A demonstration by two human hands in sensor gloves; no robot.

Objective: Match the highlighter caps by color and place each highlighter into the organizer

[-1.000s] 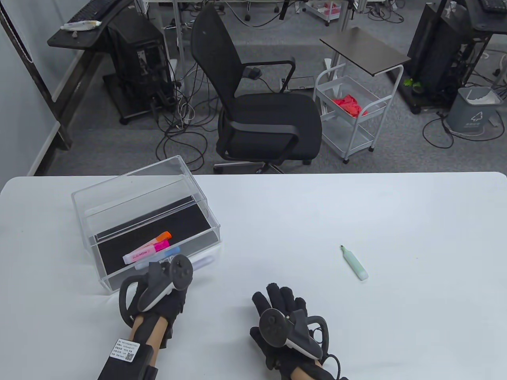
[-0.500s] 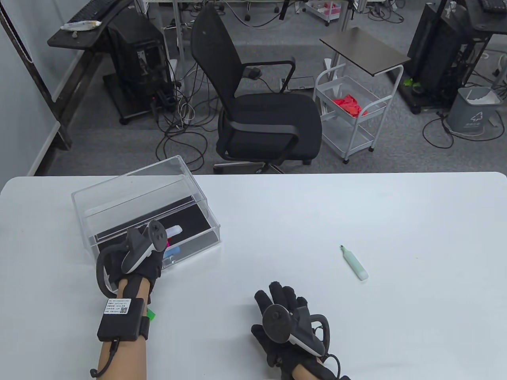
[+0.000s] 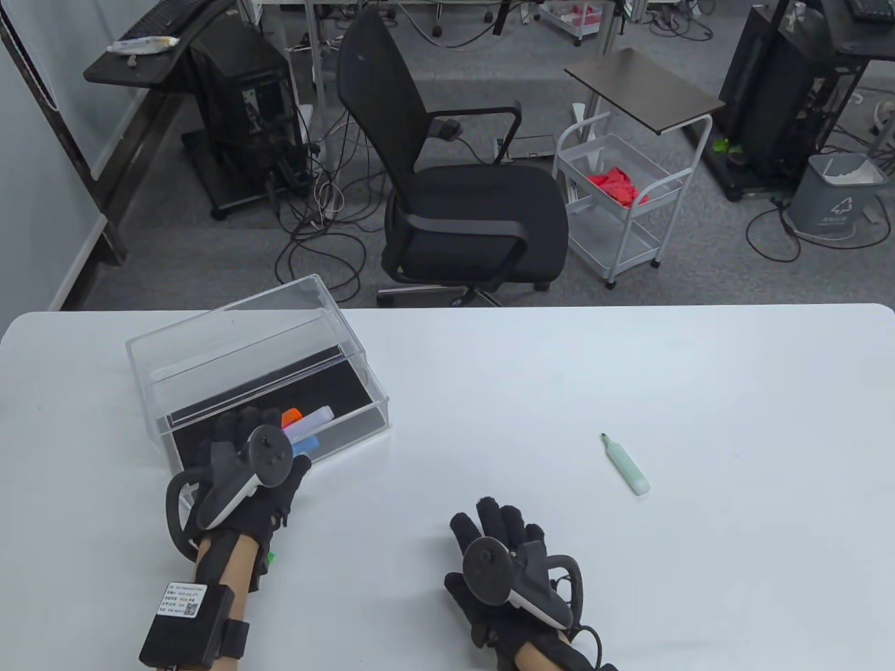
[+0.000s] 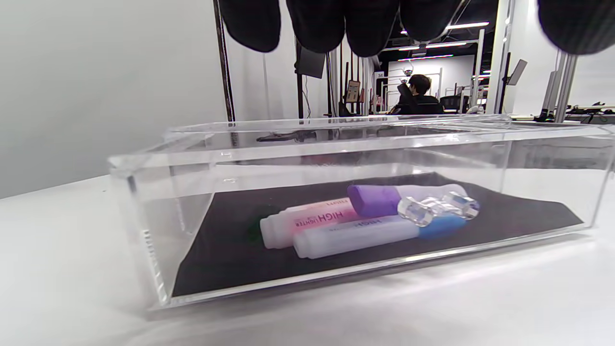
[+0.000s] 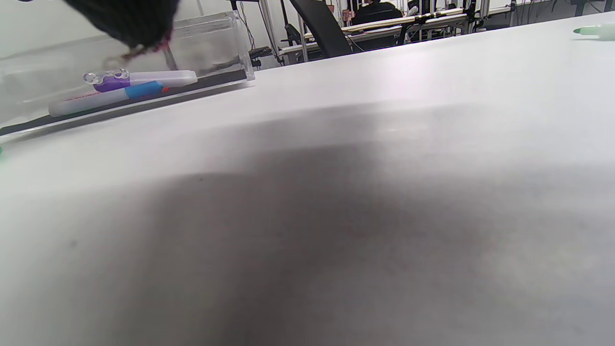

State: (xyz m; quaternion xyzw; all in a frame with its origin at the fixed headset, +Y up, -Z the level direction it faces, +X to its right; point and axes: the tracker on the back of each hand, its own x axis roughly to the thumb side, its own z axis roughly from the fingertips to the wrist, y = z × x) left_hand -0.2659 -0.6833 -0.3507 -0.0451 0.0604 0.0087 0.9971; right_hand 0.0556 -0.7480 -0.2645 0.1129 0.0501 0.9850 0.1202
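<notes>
Both hands empty, fingers relaxed: left hand (image 3: 241, 482) at organizer (image 3: 210, 328) front edge, right hand (image 3: 500, 566) flat mid-surface. Four highlighters (image 4: 336, 226) inside, one green highlighter (image 3: 626, 467) out.

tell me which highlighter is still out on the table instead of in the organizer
The pale green highlighter, lying uncapped on the bare table right of both hands. The others, with purple, blue, pink and orange caps, lie together inside the clear organizer.

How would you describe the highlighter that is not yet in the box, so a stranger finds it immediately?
On the white table, look right, far from the clear organizer. The pale green highlighter lies there alone, uncapped, unlike the capped ones inside.
</notes>
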